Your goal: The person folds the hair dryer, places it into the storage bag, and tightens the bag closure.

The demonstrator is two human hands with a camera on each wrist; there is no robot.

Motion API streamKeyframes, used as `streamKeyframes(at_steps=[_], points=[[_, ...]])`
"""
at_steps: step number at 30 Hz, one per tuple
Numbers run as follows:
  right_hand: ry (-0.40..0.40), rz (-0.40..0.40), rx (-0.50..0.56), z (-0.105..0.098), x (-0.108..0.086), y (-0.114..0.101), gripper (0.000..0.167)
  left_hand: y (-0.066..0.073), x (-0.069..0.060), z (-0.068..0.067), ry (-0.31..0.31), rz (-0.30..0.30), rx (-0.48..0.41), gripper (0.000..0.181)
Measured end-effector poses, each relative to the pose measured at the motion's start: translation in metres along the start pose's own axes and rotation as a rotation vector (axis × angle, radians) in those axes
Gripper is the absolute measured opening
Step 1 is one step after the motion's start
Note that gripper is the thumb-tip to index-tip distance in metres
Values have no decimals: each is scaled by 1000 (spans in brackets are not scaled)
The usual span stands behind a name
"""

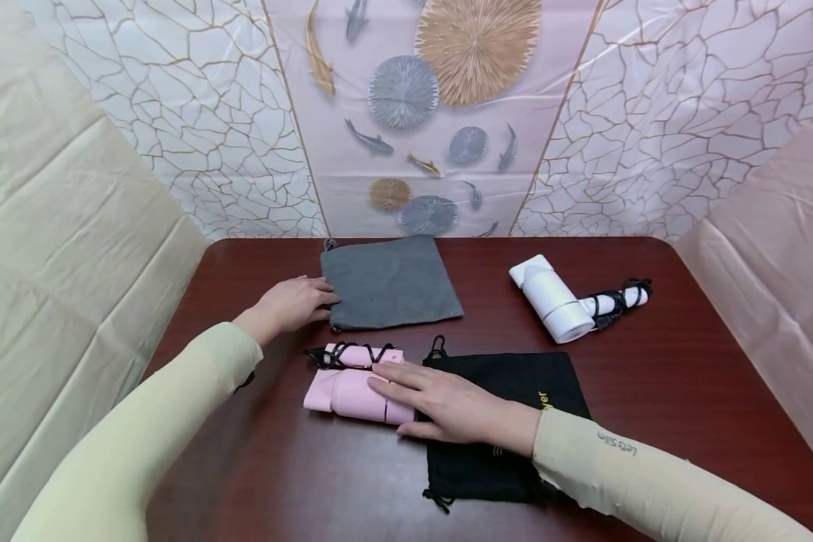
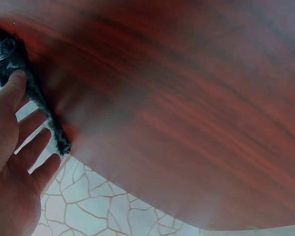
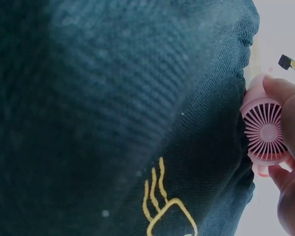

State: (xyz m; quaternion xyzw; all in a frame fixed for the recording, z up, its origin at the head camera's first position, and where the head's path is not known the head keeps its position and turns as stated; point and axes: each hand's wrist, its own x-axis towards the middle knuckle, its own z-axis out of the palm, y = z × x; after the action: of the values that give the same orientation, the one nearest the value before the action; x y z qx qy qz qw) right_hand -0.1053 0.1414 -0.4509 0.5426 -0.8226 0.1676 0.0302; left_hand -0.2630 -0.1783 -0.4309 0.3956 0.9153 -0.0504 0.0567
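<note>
My left hand (image 1: 291, 305) touches the left edge of a grey drawstring pouch (image 1: 393, 282) lying flat toward the back; its fingers are extended. In the left wrist view the hand (image 2: 14, 152) is beside the pouch's dark edge (image 2: 39, 98). My right hand (image 1: 450, 403) rests on the right end of a pink folded hair dryer (image 1: 362, 395), whose black cord is wound round the handle. The right wrist view shows thumb and fingers of the hand (image 3: 292, 142) around the dryer's vented end (image 3: 268, 132). Under the right wrist lies a black drawstring pouch (image 1: 515, 369) with yellow print.
A white hair dryer (image 1: 555, 301) with a black cord wound on its handle lies at the back right of the dark red table (image 1: 257, 467). Patterned cloth (image 1: 210, 113) hangs behind the table, and plain cloth (image 1: 54, 226) stands along the sides.
</note>
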Motion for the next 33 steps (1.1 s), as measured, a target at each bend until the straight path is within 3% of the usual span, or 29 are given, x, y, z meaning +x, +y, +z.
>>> streamKeyframes(at_steps=[11, 18, 21, 33], points=[[6, -8, -6, 1, -1, 1, 75, 2, -22, 11, 113, -25, -59, 32], [12, -2, -4, 0, -2, 2, 76, 2, -37, 14, 157, -26, 22, 30], [34, -5, 7, 1, -2, 2, 75, 3, -42, 15, 172, -46, 15, 28], [64, -55, -43, 1, -4, 1, 69, 7, -55, 15, 139, -141, -102, 24]])
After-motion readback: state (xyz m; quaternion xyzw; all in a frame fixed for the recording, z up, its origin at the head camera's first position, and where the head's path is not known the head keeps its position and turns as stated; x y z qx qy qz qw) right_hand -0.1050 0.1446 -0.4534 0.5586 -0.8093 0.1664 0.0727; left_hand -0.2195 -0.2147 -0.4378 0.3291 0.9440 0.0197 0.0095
